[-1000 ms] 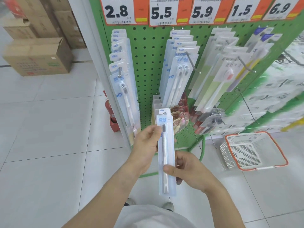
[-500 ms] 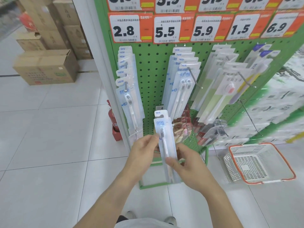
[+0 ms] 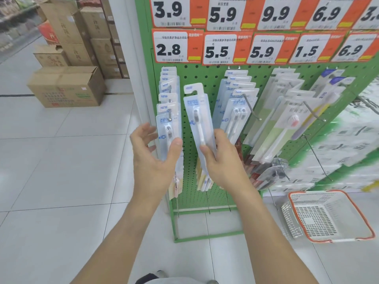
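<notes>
The toothbrush pack is long, flat, clear plastic with a white brush inside. The right hand pinches its lower half, holding it up in front of the green, holey pegboard. The left hand has its fingers spread beside the hanging packs.
</notes>
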Demonstrator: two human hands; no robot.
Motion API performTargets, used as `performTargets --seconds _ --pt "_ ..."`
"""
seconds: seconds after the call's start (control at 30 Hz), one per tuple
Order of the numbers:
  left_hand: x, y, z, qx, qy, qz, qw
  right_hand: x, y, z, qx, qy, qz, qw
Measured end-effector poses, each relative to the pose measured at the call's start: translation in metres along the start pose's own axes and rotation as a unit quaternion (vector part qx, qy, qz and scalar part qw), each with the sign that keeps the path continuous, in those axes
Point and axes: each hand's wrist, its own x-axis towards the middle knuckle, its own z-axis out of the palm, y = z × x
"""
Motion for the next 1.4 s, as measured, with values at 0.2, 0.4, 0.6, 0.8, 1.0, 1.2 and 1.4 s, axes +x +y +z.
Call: performTargets --seconds 0.2,0.4,0.6,0.8,1.0,1.2,1.4 --pt "0.016 -0.009 -0.004 -0.052 -0.056 0.01 0.997 0.017 -0.008 0.0 -0.023 -0.024 -0.02 0.999" --pt "0.024 -0.015 -0.008 -0.079 -0.11 0.006 0.991 0.024 -0.003 -0.001 -0.037 -0.041 -0.015 0.998" --pt "0.026 -0.013 -0.009 -0.159 -0.154 -0.007 0.975 0.029 0.001 0.007 -0.02 -0.058 -0.009 0.998" --pt "0.029 -0.015 -0.013 -0.188 -0.186 -0.026 0.964 0.035 0.005 0.014 0.027 -0.057 -0.013 0.998" --pt "0.033 -0.012 -0.007 -0.124 -0.176 -0.016 0.976 0.043 0.005 0.013 0.024 -0.057 -0.014 0.998" --pt "0.038 -0.012 -0.001 -0.091 -0.144 -0.017 0.985 0.047 0.01 0.013 0.012 -0.042 -0.005 0.999" --pt "0.038 -0.008 -0.009 -0.08 -0.166 -0.024 0.983 0.051 0.01 0.012 0.007 -0.04 -0.028 0.999"
